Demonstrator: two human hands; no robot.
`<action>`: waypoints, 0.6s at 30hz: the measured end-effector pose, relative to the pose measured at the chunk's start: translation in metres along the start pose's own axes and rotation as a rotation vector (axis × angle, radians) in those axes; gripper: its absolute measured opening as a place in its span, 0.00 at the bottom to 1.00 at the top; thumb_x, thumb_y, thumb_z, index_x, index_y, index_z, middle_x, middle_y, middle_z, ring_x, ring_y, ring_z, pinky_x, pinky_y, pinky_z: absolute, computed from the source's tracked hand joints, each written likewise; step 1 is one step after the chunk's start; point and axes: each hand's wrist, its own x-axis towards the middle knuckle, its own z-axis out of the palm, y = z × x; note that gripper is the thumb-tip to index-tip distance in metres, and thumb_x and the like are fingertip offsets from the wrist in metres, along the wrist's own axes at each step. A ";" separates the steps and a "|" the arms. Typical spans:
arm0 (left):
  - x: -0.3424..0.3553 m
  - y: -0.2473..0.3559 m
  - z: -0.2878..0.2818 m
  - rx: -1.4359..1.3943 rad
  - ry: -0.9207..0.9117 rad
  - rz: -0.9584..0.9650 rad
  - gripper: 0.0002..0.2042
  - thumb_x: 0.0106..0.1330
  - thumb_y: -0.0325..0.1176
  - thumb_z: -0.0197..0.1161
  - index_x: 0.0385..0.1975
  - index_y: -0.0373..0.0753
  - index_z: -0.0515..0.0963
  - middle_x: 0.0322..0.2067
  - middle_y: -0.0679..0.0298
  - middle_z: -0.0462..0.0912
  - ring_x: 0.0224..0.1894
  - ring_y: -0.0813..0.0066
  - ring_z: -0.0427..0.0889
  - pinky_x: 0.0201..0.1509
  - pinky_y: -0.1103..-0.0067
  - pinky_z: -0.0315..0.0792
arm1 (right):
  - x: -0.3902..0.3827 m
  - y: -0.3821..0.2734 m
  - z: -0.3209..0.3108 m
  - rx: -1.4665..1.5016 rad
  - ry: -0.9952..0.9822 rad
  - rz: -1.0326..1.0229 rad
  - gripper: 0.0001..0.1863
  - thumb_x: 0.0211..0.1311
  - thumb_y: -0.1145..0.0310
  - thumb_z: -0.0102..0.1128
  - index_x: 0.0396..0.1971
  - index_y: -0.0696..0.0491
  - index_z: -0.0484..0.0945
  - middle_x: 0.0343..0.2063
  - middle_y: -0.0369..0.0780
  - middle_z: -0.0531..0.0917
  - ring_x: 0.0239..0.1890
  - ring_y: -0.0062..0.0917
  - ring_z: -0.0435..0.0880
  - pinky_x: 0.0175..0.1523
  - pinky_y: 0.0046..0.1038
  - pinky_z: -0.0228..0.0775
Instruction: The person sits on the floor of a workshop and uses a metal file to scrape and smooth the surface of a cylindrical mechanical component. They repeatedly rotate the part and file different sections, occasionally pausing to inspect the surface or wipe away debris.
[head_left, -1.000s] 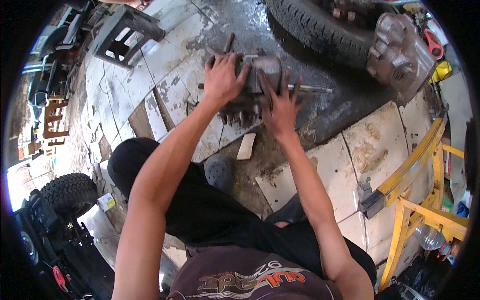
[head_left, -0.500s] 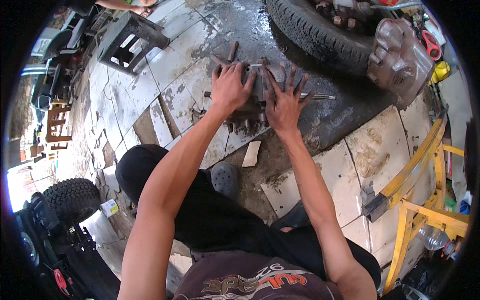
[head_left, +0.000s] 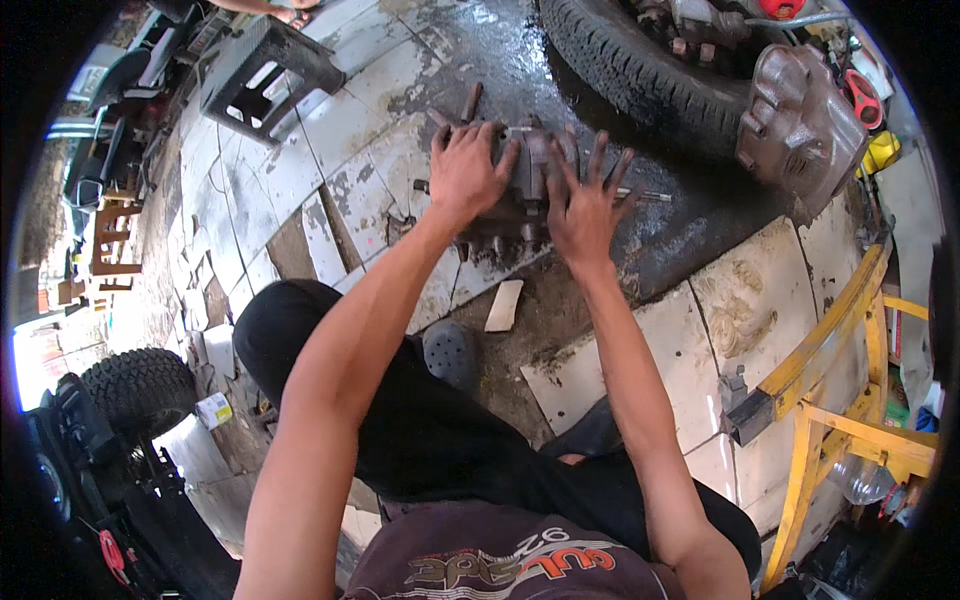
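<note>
On the floor ahead of me lies a dark, greasy metal housing (head_left: 532, 190) with bolts along its near edge. A thin shiny rod (head_left: 652, 195) sticks out on its right side, and a short rusty bar (head_left: 471, 103) points away from its far left. My left hand (head_left: 466, 178) lies over the housing's left part with its fingers bent round it and the thumb toward the middle. My right hand (head_left: 588, 212) is open at the housing's right side, blackened fingers spread. Whether its fingertips touch the metal is unclear.
A large tyre (head_left: 650, 85) stands at the far right beside a brown metal casting (head_left: 795, 120). A yellow metal stand (head_left: 815, 365) is on my right, a black plastic stool (head_left: 262, 80) at the far left. Broken floor tiles (head_left: 505, 305) lie near my shoe (head_left: 450, 355).
My right hand has shifted right from the housing's middle, uncovering more of it. My left hand stays on the left part, its fingers drawn slightly closer together.
</note>
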 end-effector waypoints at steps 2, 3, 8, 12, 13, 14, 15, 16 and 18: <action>0.003 0.000 -0.001 -0.029 -0.053 -0.003 0.29 0.74 0.55 0.48 0.61 0.36 0.72 0.56 0.51 0.79 0.65 0.56 0.72 0.72 0.56 0.53 | 0.002 -0.002 0.004 0.018 0.045 -0.001 0.25 0.74 0.54 0.47 0.69 0.22 0.65 0.78 0.38 0.47 0.77 0.58 0.36 0.67 0.72 0.11; 0.000 -0.001 0.001 -0.010 0.000 0.011 0.29 0.74 0.55 0.48 0.60 0.34 0.72 0.56 0.51 0.79 0.64 0.56 0.72 0.72 0.56 0.53 | -0.020 0.001 0.013 0.157 -0.021 -0.009 0.25 0.75 0.54 0.45 0.69 0.22 0.65 0.78 0.39 0.47 0.77 0.58 0.36 0.67 0.72 0.10; 0.001 -0.002 0.003 0.022 0.014 0.014 0.28 0.74 0.53 0.49 0.59 0.33 0.72 0.56 0.50 0.79 0.64 0.57 0.73 0.72 0.58 0.54 | -0.005 -0.002 0.008 0.051 0.031 -0.019 0.25 0.75 0.56 0.45 0.70 0.22 0.65 0.78 0.40 0.48 0.77 0.57 0.36 0.67 0.71 0.10; 0.004 -0.002 -0.001 -0.014 0.024 0.036 0.27 0.74 0.53 0.49 0.57 0.35 0.74 0.54 0.51 0.80 0.63 0.56 0.73 0.71 0.57 0.55 | -0.030 0.015 0.022 0.109 0.043 -0.057 0.25 0.74 0.54 0.45 0.70 0.22 0.65 0.78 0.40 0.48 0.78 0.56 0.34 0.67 0.70 0.08; 0.002 -0.001 0.002 -0.004 0.058 0.048 0.26 0.74 0.53 0.49 0.57 0.35 0.74 0.54 0.51 0.81 0.62 0.56 0.73 0.71 0.58 0.55 | -0.041 0.026 0.025 0.035 0.043 -0.083 0.25 0.75 0.54 0.45 0.70 0.22 0.65 0.78 0.40 0.48 0.78 0.56 0.34 0.68 0.70 0.09; -0.001 -0.001 0.005 0.011 0.084 0.047 0.26 0.74 0.53 0.49 0.56 0.35 0.74 0.54 0.51 0.81 0.62 0.56 0.74 0.70 0.58 0.56 | -0.046 0.033 0.027 -0.031 0.032 -0.111 0.25 0.75 0.54 0.44 0.70 0.22 0.65 0.78 0.41 0.48 0.78 0.56 0.34 0.68 0.70 0.09; -0.001 0.003 0.000 -0.030 0.024 0.025 0.26 0.74 0.53 0.49 0.57 0.36 0.74 0.54 0.51 0.80 0.63 0.57 0.73 0.71 0.58 0.55 | -0.042 0.026 0.017 -0.040 0.008 -0.084 0.25 0.75 0.53 0.43 0.70 0.22 0.65 0.78 0.40 0.46 0.78 0.55 0.32 0.68 0.69 0.09; -0.004 0.001 0.000 -0.028 0.017 0.024 0.26 0.74 0.53 0.48 0.57 0.36 0.74 0.54 0.51 0.80 0.63 0.57 0.73 0.71 0.58 0.55 | -0.034 0.014 0.013 0.009 0.008 -0.055 0.25 0.75 0.53 0.44 0.70 0.22 0.65 0.78 0.40 0.46 0.78 0.55 0.32 0.68 0.70 0.09; 0.001 -0.003 0.000 -0.024 0.015 0.032 0.27 0.74 0.54 0.48 0.59 0.37 0.73 0.55 0.51 0.80 0.63 0.57 0.73 0.72 0.57 0.54 | -0.013 -0.001 0.011 0.101 0.022 0.001 0.25 0.74 0.52 0.45 0.70 0.22 0.65 0.78 0.39 0.44 0.78 0.55 0.31 0.68 0.70 0.09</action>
